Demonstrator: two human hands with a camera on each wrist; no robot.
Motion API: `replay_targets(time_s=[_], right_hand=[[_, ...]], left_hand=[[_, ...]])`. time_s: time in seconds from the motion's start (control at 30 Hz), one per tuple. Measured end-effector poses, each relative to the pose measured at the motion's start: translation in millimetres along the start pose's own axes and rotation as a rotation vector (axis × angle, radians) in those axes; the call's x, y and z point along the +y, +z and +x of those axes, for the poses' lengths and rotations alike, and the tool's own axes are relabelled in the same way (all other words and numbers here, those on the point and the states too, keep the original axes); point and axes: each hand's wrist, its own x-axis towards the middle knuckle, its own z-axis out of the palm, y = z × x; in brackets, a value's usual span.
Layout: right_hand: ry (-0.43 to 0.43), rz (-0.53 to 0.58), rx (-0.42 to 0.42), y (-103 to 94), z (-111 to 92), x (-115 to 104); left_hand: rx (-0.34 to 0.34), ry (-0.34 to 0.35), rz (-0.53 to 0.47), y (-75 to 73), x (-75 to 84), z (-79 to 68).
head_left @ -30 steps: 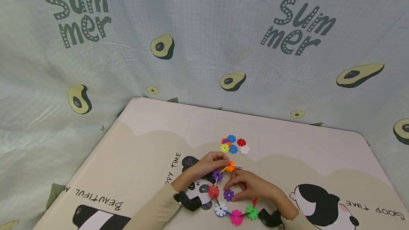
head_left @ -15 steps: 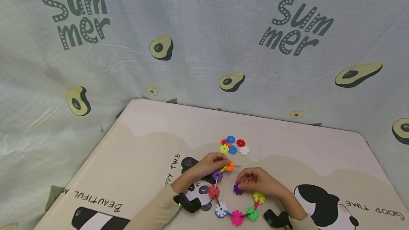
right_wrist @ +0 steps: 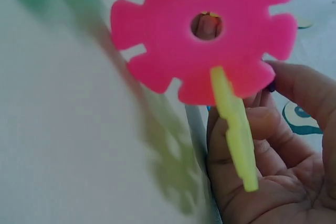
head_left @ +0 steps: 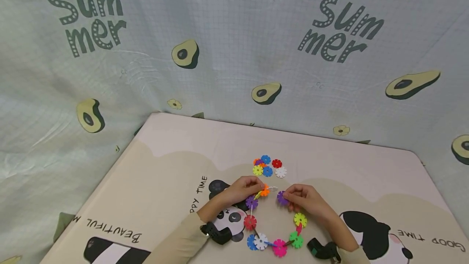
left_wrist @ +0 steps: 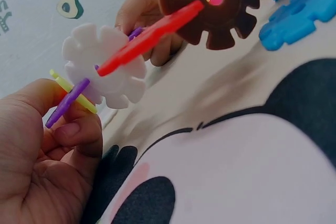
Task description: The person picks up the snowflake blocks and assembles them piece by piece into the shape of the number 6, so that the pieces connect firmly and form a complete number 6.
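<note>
Notched plastic snowflake discs, slotted together edge to edge, form a curved chain (head_left: 279, 248) on the table. My left hand (head_left: 242, 190) pinches the chain near its upper left end, by an orange disc (head_left: 264, 191) with a white disc (head_left: 272, 189) beyond it. In the left wrist view a purple disc (left_wrist: 68, 102) and a yellow one lie right at my left fingertips. My right hand (head_left: 305, 199) pinches a purple disc (head_left: 281, 198) above the yellow disc (head_left: 300, 220) on the chain's right side. A pink disc (right_wrist: 157, 40) partly covers the right fingertips in the right wrist view.
Several loose discs, among them a red one (head_left: 277, 163) and a white one (head_left: 281, 172), lie beyond the hands. The table (head_left: 176, 141) has printed pandas and lettering. A printed curtain (head_left: 220, 11) hangs behind its far edge.
My right hand has moved away from me and rightward with the purple disc. The chain's lower part has shifted right, and a blue disc shows more beside the white one. My left hand stays nearly still.
</note>
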Motion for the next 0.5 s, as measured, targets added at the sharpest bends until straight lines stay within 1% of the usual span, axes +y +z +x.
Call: replay_targets(time_s=[0.17, 0.27, 0.5], right_hand=[[0.050, 0.104, 0.070, -0.8, 1.4, 0.5], [0.069, 0.147, 0.107, 0.4, 2.8, 0.9], [0.059, 0.164, 0.131, 6.4, 6.1, -0.6]], left_hand=[[0.005, 0.009, 0.027, 1.0, -0.7, 1.1], [0.006, 0.011, 0.041, 1.4, -0.4, 0.7], [-0.001, 0.035, 0.046, 1.8, 2.3, -0.1]])
